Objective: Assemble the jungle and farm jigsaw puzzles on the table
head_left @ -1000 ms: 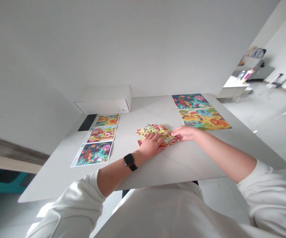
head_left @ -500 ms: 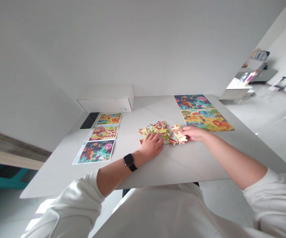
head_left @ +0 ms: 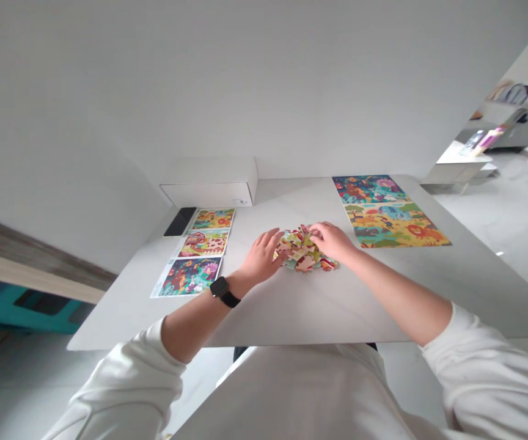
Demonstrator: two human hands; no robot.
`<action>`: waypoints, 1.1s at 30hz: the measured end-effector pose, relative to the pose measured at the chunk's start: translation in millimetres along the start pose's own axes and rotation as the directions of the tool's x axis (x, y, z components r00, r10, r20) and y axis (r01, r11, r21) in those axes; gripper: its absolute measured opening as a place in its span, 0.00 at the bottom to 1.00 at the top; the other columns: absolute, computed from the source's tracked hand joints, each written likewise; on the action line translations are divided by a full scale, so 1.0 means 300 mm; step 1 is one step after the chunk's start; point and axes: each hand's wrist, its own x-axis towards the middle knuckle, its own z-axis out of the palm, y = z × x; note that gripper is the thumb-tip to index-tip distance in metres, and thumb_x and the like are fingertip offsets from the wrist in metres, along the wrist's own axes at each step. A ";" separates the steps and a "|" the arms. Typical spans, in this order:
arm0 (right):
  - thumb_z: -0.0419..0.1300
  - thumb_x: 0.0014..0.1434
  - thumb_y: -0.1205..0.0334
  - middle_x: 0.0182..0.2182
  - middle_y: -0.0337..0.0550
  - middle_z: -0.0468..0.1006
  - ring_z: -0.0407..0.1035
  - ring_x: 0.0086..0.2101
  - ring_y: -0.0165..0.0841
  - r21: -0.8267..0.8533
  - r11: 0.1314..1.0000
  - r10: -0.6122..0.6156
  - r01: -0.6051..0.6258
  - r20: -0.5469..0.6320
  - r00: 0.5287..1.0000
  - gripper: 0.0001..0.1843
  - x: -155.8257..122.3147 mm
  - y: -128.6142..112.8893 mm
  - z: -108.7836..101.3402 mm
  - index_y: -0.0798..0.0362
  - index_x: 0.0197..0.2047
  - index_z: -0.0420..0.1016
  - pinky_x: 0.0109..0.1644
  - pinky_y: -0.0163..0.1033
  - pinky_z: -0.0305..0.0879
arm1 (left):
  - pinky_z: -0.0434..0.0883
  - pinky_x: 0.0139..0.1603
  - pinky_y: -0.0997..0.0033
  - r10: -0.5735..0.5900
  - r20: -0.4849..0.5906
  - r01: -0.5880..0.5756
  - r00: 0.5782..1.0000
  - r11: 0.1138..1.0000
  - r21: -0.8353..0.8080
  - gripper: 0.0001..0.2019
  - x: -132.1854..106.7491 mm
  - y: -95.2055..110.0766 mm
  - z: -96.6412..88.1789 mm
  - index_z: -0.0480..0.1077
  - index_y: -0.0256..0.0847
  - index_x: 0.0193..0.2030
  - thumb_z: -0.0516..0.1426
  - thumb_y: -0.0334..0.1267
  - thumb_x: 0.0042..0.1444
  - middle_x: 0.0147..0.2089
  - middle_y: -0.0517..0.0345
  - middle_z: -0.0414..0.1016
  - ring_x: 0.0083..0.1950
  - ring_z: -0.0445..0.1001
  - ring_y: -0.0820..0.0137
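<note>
A heap of jigsaw puzzle pieces (head_left: 304, 250) in red, pink, green and cream lies loosely on the table between my hands. My left hand (head_left: 263, 255) is at its left side, fingers stretched out and thumb against the near-left pieces. A black watch (head_left: 225, 291) is on that wrist. At the heap's right far edge is my right hand (head_left: 332, 240), its fingers bent over the pieces, with a gap between thumb and fingertips. No piece shows lifted in either hand. Both hands partly cover the heap's sides.
On the left of the table (head_left: 286, 318) lie several picture sheets (head_left: 190, 278) and a black phone (head_left: 180, 221). Behind them stands a white box (head_left: 206, 194) near the wall. Two bright animal pictures (head_left: 396, 224) lie at the right.
My right hand has let go of the pieces it held at the right and moved left onto the heap. My left hand has slid off the top to the left side. The heap is more compact.
</note>
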 end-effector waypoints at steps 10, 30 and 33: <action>0.63 0.71 0.51 0.66 0.64 0.73 0.66 0.66 0.57 -0.363 0.899 -0.259 0.244 0.008 0.966 0.24 -0.120 0.064 0.094 0.54 0.64 0.78 0.73 0.62 0.60 | 0.59 0.79 0.35 -0.033 0.136 0.022 0.990 0.996 0.086 0.30 -0.010 -0.027 0.089 0.60 0.41 0.79 0.50 0.50 0.76 0.81 0.37 0.58 0.81 0.58 0.45; 0.68 0.60 0.31 0.77 0.63 0.57 0.50 0.74 0.65 -0.281 0.852 -0.411 0.441 0.163 0.897 0.55 -0.148 0.194 0.084 0.48 0.81 0.58 0.77 0.72 0.47 | 0.53 0.80 0.31 0.109 0.254 -0.122 0.961 0.992 0.035 0.51 -0.038 -0.074 0.052 0.55 0.45 0.83 0.59 0.72 0.61 0.84 0.34 0.48 0.84 0.48 0.37; 0.66 0.63 0.32 0.78 0.64 0.56 0.51 0.75 0.64 -0.297 0.856 -0.388 0.423 0.172 0.906 0.53 -0.133 0.201 0.104 0.50 0.81 0.59 0.77 0.72 0.45 | 0.54 0.80 0.32 0.100 0.260 -0.114 0.960 0.993 0.040 0.46 0.009 -0.093 0.079 0.55 0.47 0.83 0.57 0.68 0.66 0.84 0.37 0.51 0.84 0.49 0.39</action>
